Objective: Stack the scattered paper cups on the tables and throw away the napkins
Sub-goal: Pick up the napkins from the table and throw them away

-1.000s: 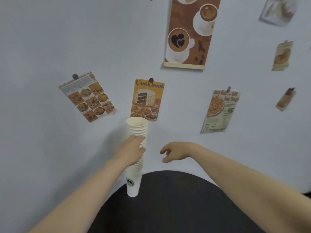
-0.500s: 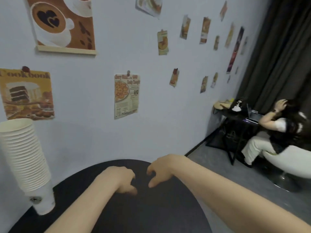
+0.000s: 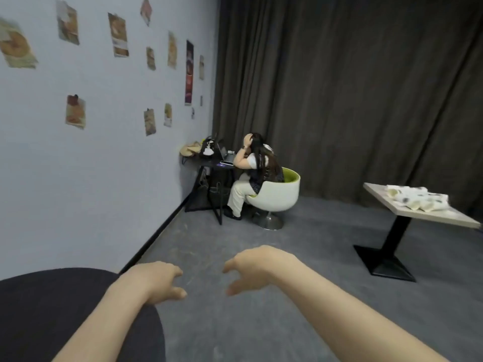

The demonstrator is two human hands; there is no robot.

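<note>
Several white paper cups (image 3: pixel 415 199) lie on their sides in a loose heap on a light square table (image 3: pixel 379 194) at the far right. My left hand (image 3: pixel 159 280) hangs over the edge of a round black table (image 3: pixel 52 304) at the bottom left, fingers loosely curled and holding nothing. My right hand (image 3: pixel 251 267) hovers beside it over the grey floor, fingers loosely curled too and empty. The tall stack of cups is out of view. No napkins can be made out.
A person sits in a white and green tub chair (image 3: pixel 277 197) at a small black desk (image 3: pixel 209 178) against the wall, in front of a dark curtain (image 3: pixel 339 87). The square table has a black pedestal base (image 3: pixel 384 259). Grey floor lies between the tables.
My left hand let go of the tall cup stack, and the view swung right, away from the wall posters. The stack left the view and the far table with scattered cups came in.
</note>
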